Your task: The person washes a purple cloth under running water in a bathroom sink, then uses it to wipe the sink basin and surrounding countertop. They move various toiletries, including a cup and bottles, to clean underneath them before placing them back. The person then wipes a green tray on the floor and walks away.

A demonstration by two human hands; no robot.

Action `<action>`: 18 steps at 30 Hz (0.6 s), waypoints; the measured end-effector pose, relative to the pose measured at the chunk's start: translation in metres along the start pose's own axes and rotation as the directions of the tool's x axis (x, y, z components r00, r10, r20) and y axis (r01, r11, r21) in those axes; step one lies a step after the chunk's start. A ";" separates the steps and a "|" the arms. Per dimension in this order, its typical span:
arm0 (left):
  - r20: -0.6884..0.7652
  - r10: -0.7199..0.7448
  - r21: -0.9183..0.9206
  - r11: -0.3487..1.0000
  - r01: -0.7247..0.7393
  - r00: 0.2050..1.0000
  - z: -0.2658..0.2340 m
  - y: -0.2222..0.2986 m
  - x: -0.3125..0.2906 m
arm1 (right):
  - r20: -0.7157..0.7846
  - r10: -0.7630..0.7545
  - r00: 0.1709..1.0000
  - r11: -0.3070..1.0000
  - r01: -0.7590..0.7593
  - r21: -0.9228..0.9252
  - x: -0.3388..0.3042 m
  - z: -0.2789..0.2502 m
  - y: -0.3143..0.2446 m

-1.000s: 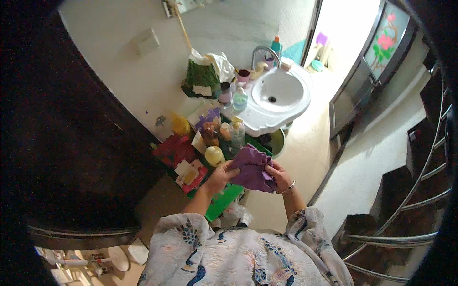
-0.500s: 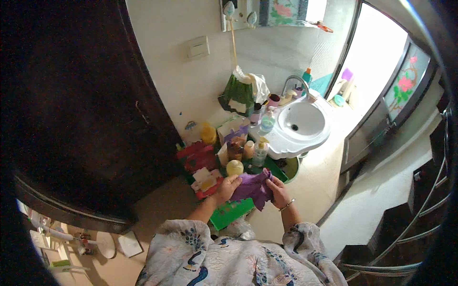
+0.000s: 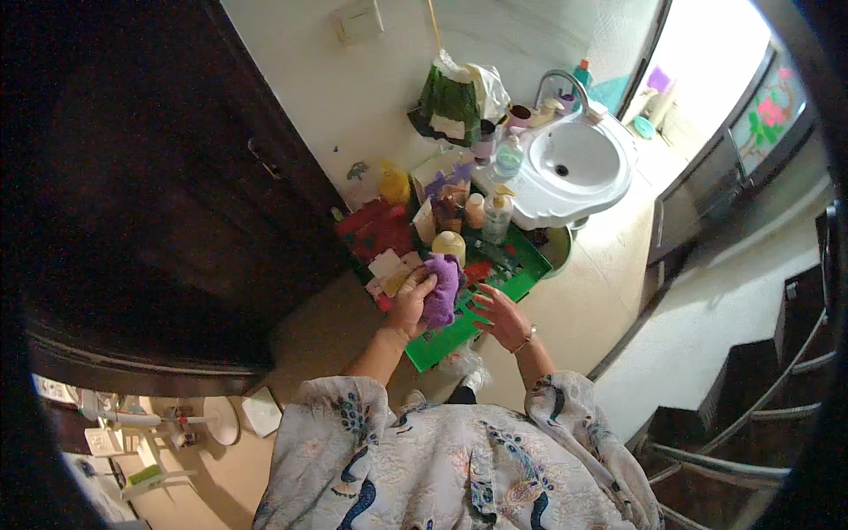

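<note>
A bunched purple cloth (image 3: 442,291) is gripped in my left hand (image 3: 410,302), held over the near part of a green plastic tray or rack (image 3: 430,347). To its right my right hand (image 3: 501,316) holds nothing, its fingers apart and pointing toward the cloth. Just beyond the cloth stands a round pale-yellow container (image 3: 450,246). A clear pump bottle (image 3: 498,216) and a small peach-coloured bottle (image 3: 474,210) stand farther back. Red packages (image 3: 375,231) lie to the left of them.
A white washbasin (image 3: 579,163) with a curved tap stands at the far right, a soap pump bottle (image 3: 509,157) on its ledge. A green bag (image 3: 449,102) hangs on the wall. Dark door at left (image 3: 159,194); stair railing (image 3: 720,459) at lower right.
The purple cloth, earlier spread between both hands, is now bunched in my left hand. My right hand has let go of it. The view has tilted downward.
</note>
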State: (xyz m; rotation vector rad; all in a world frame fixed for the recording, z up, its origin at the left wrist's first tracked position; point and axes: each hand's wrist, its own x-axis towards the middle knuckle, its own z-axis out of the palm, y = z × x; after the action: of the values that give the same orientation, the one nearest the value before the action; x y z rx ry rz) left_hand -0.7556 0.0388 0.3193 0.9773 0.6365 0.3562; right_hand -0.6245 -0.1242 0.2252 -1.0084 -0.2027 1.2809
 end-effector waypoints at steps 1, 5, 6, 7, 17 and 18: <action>0.100 0.008 -0.136 0.991 0.006 0.995 0.000 0.002 0.006 | -0.002 0.006 1.000 0.998 -0.006 0.064 0.000 0.009 0.001; 0.331 -0.043 -0.177 0.979 0.106 0.943 0.006 -0.005 -0.010 | 0.010 -0.017 1.000 0.960 0.014 0.280 -0.005 0.031 0.012; 0.386 -0.018 -0.149 0.985 0.081 0.922 0.000 -0.013 -0.006 | -0.029 -0.070 0.997 0.971 0.075 0.226 0.001 0.029 0.023; 0.447 0.004 -0.132 0.989 0.062 0.894 -0.003 -0.025 -0.002 | -0.076 -0.123 0.990 0.978 0.134 0.163 -0.002 0.027 0.029; 0.568 -0.283 -0.157 0.885 0.439 0.773 -0.085 -0.068 -0.030 | -0.295 -0.286 0.912 0.881 0.372 0.293 -0.038 0.093 0.035; 0.642 -0.295 -0.219 0.814 0.537 0.708 -0.080 -0.070 -0.038 | -0.328 -0.299 0.896 0.879 0.392 0.269 -0.040 0.098 0.043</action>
State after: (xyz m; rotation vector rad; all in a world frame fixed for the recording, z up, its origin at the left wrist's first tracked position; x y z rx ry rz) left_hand -0.8357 0.0336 0.2405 0.4722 0.1875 -0.2400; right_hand -0.7297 -0.1110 0.2667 -0.8044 0.0475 0.7961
